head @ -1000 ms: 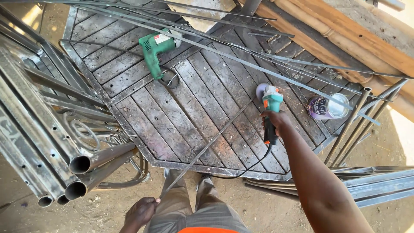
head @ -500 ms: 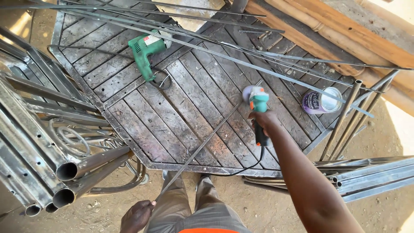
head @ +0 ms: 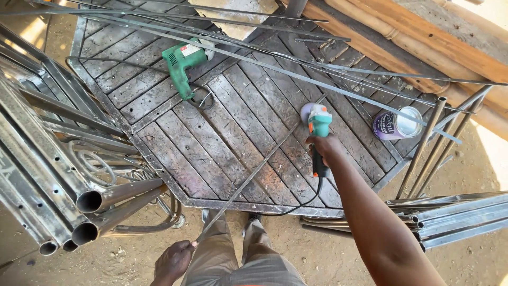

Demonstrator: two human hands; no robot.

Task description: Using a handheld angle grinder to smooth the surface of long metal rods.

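My right hand (head: 324, 147) grips a teal angle grinder (head: 317, 132) by its black handle, its disc resting on a slatted metal panel (head: 222, 132) that lies flat on the ground. My left hand (head: 173, 260) holds the near end of a long thin metal rod (head: 254, 172) that runs diagonally up across the panel toward the grinder's disc. A second green power tool (head: 182, 63) lies on the far left part of the panel, its cord curled beside it. My legs stand at the panel's near edge.
Round steel pipes (head: 106, 204) and channel sections pile at the left. Several thin rods (head: 264, 47) cross the panel's far side. An open purple tin (head: 396, 124) lies at the right edge. Flat steel bars (head: 455, 217) stack at right; wooden poles (head: 423, 47) lie beyond.
The grinder in my right hand has shifted leftward across the panel toward the rod's far end. My left hand stays on the rod's near end.
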